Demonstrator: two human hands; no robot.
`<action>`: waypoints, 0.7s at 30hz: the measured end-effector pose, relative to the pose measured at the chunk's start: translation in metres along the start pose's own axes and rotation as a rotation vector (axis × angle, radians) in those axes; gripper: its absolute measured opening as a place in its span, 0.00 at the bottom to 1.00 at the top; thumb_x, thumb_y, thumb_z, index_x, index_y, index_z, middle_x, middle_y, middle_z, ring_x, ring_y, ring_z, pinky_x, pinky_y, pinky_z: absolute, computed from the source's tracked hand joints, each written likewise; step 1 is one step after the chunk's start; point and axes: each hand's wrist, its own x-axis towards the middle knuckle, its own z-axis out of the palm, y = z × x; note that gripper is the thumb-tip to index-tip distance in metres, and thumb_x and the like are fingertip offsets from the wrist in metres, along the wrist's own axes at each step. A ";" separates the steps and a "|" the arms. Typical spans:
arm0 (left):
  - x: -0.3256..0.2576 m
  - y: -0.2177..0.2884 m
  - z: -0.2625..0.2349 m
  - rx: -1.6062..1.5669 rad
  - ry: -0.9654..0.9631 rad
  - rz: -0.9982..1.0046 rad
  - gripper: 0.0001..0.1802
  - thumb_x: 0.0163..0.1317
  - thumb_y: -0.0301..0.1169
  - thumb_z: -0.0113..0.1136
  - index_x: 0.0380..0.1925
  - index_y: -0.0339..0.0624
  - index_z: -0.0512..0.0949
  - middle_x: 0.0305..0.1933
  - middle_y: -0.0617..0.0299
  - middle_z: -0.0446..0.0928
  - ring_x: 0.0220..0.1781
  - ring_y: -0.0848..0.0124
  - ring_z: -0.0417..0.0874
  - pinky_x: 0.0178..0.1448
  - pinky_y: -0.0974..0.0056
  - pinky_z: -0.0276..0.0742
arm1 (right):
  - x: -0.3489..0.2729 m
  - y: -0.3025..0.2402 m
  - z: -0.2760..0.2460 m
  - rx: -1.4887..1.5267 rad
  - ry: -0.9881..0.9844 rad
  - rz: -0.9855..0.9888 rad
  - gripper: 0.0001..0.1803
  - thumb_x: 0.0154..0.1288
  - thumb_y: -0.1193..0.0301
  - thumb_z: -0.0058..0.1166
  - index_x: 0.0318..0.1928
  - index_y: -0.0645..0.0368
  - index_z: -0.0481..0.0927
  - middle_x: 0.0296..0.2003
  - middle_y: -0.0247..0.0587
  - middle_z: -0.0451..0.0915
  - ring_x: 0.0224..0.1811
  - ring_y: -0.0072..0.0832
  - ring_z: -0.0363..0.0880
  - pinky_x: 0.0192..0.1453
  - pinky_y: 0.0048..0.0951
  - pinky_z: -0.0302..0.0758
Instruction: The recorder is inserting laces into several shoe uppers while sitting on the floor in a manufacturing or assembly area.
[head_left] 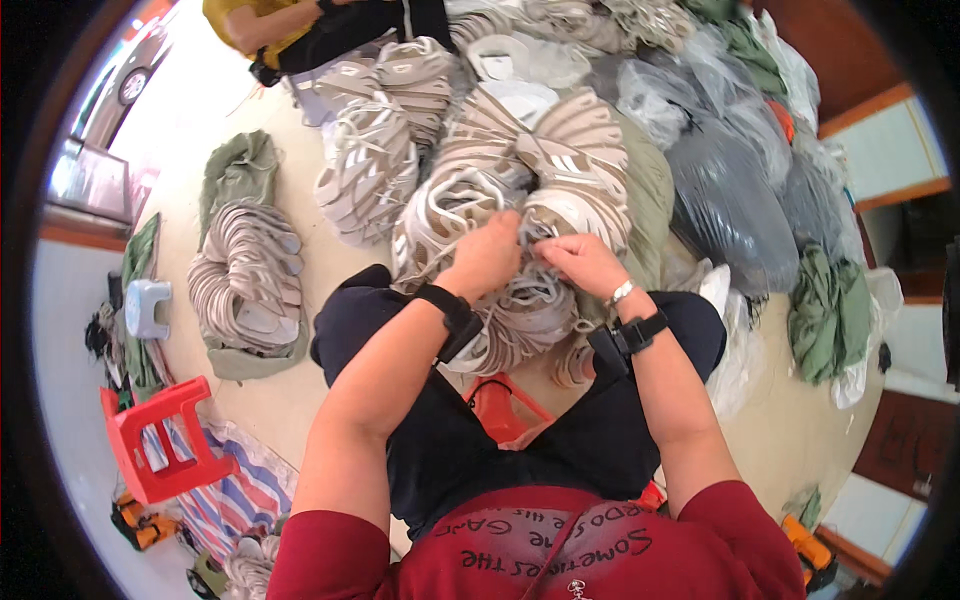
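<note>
Seated low over the floor [300, 400], a person works both hands into a bundle of beige-and-white shoe uppers [520, 310] resting across the lap, just in front of a larger heap of the same pieces [500, 170]. The left hand [487, 255] is curled closed over the top of the bundle, its grip pressed onto the stacked pieces; the right hand [580, 262] pinches a pale strap or tie at the bundle's upper edge, fingertips drawn together.

The bundle looks loosely stacked and overhangs the knees, so a hard tug on the strap could fan the pieces out and spill them between the legs, likely onto the red stool [505, 410] below. The heap ahead leans toward the hands, and a nudge from either wrist could bring pieces sliding into the lap.

Room is tight. Grey plastic sacks [730, 190] and green cloth bags [830, 310] crowd the right side up to the floor's far edge. A second stack of uppers on green cloth [245, 290] sits well apart to the left, with bare floor between it and the left knee, the only open lane. A red plastic chair [160, 440] stands at the near left, and another person's arm [330, 30] works at the heap's far side.
</note>
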 end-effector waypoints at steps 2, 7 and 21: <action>-0.008 -0.009 0.005 -0.043 0.042 0.088 0.24 0.59 0.29 0.55 0.56 0.38 0.68 0.51 0.40 0.76 0.49 0.45 0.80 0.52 0.48 0.76 | 0.006 -0.001 0.011 -0.135 -0.113 -0.073 0.14 0.65 0.65 0.49 0.41 0.61 0.82 0.27 0.45 0.81 0.28 0.33 0.77 0.37 0.32 0.73; -0.016 -0.004 0.013 -0.162 0.035 0.114 0.27 0.58 0.29 0.55 0.60 0.39 0.66 0.50 0.41 0.76 0.50 0.45 0.80 0.52 0.49 0.76 | 0.003 0.000 0.012 -0.169 -0.226 -0.039 0.17 0.65 0.67 0.50 0.49 0.64 0.80 0.39 0.46 0.84 0.41 0.35 0.81 0.48 0.32 0.75; -0.104 -0.010 -0.061 -0.621 0.296 0.247 0.21 0.56 0.30 0.57 0.52 0.41 0.74 0.38 0.52 0.80 0.38 0.52 0.81 0.43 0.54 0.76 | 0.035 0.063 0.059 -0.557 -0.667 -0.144 0.15 0.63 0.68 0.54 0.48 0.62 0.80 0.42 0.35 0.82 0.44 0.24 0.78 0.49 0.30 0.74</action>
